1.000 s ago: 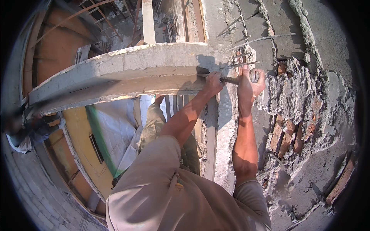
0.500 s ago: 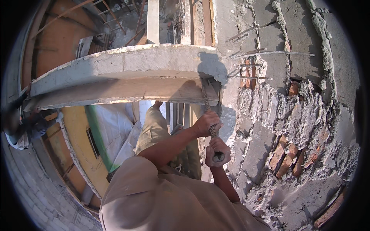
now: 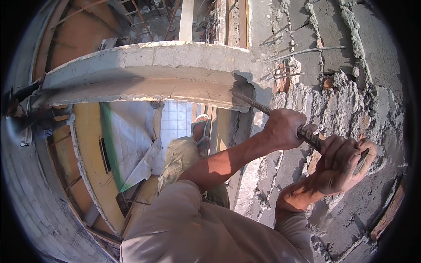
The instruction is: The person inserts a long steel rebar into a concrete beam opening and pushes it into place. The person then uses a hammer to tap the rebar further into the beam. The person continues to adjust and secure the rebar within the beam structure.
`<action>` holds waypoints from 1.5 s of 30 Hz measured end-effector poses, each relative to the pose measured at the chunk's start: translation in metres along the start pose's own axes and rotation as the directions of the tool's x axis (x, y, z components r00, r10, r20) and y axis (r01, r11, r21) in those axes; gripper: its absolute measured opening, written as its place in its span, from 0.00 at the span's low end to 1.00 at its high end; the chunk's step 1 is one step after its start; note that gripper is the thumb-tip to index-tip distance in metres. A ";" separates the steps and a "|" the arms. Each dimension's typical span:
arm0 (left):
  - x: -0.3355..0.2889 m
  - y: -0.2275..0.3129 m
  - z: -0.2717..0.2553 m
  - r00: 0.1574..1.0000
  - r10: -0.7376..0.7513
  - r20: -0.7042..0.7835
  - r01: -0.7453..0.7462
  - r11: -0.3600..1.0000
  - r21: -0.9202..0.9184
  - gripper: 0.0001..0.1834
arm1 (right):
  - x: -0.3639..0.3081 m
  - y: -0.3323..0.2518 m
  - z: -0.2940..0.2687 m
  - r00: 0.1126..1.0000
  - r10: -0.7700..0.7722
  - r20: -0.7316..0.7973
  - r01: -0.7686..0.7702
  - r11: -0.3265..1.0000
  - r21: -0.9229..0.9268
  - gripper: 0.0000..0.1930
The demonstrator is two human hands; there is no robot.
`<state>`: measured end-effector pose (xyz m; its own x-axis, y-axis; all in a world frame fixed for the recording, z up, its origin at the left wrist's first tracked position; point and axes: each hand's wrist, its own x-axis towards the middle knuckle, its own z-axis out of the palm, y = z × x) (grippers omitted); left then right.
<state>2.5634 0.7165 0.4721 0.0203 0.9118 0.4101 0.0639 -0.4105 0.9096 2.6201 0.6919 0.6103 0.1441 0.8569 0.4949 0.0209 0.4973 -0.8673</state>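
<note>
A ribbed steel bar (image 3: 255,103) slants from the concrete beam (image 3: 144,65) toward the lower right, across the broken wall. Its far tip meets the beam's shaded right end, where a chipped corner joins the wall; how deep it goes in I cannot tell. My left hand (image 3: 285,128) is wrapped round the bar's middle. Closer to its near end, my right hand (image 3: 344,164) grips it too, thumb side up. Both arms reach out to the right, and the bar's near end shows just past my right hand.
Rough brick and concrete (image 3: 315,105) with bent rods (image 3: 302,52) sticking out covers the right. My sandalled feet (image 3: 201,127) stand below the beam, beside white tiles (image 3: 176,120). A white sheet (image 3: 131,140) hangs at left. Another person (image 3: 35,114) is at the far left.
Both hands have swung to the right with the bar, which now lies much flatter. The hands are further apart along it. My feet have come into sight.
</note>
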 end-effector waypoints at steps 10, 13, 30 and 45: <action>-0.062 -0.209 -0.025 0.969 -0.180 0.170 0.160 0.979 0.126 0.17 | -0.082 0.203 0.031 0.940 0.335 -0.067 -0.341 0.917 -0.205 0.13; -0.120 -0.196 -0.048 0.997 -0.074 0.035 0.071 0.993 0.094 0.16 | -0.178 0.175 0.039 0.974 0.197 0.108 -0.172 0.963 -0.205 0.13; 0.007 -0.076 -0.020 0.996 -0.076 -0.035 0.079 0.992 0.102 0.20 | 0.006 0.047 0.032 0.988 0.110 0.105 -0.110 0.994 -0.005 0.15; -0.307 -0.202 -0.077 0.989 -0.131 0.068 0.106 0.951 0.290 0.12 | -0.377 0.171 0.005 0.728 0.160 0.666 -0.007 0.974 -0.227 0.15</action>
<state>2.4674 0.5187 0.1674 0.0793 0.9562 0.2819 0.3527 -0.2914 0.8892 2.5644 0.4546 0.2761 -0.5509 0.7939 0.2574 0.2437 0.4480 -0.8602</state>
